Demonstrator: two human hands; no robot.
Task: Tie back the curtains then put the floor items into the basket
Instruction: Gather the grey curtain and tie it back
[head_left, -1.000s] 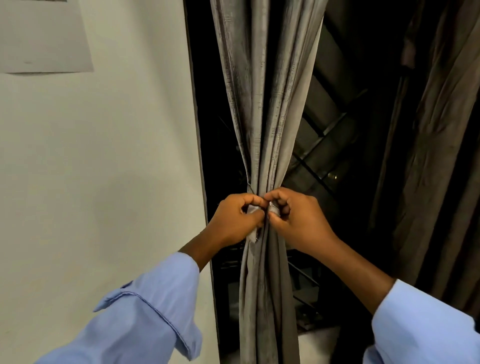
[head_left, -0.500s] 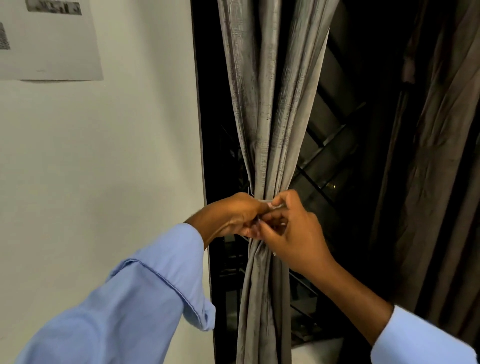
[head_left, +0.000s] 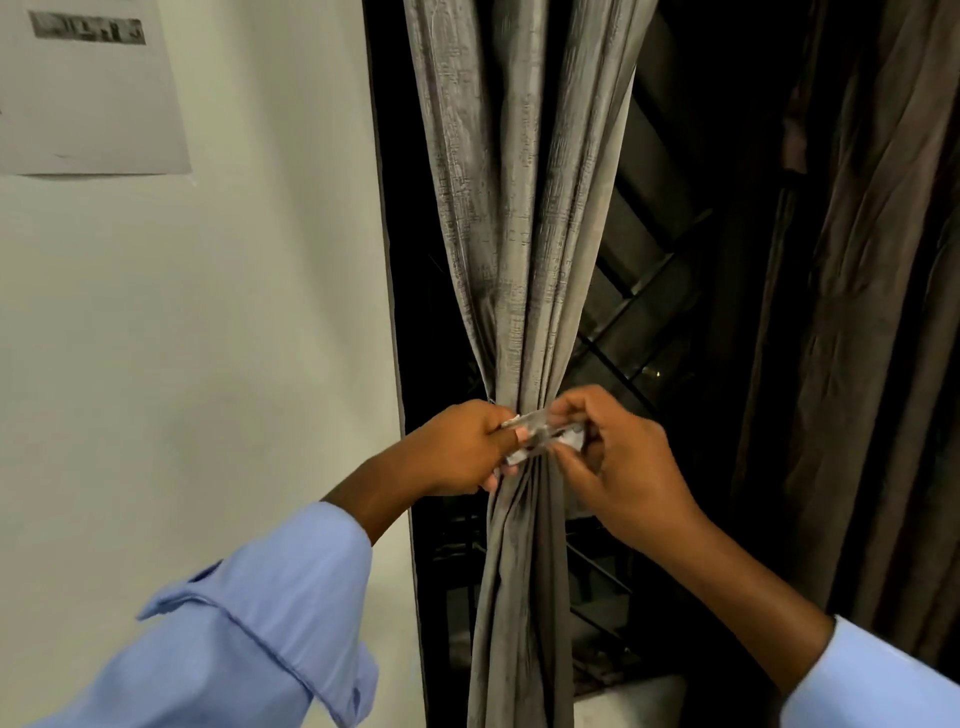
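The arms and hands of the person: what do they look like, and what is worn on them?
Both arms wear light blue long shirt sleeves. The left sleeve has a buttoned cuff, pushed back from the wrist. The right sleeve shows only its cuff end. The left hand and right hand are bare: no gloves, rings or watch visible.

Pale sill (head_left: 631, 699) beneath hanging curtain (head_left: 511, 208)

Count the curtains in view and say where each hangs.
2: the grey curtain at centre, gathered where both hands hold a tie band; the dark curtain at right. Others may be out of view.
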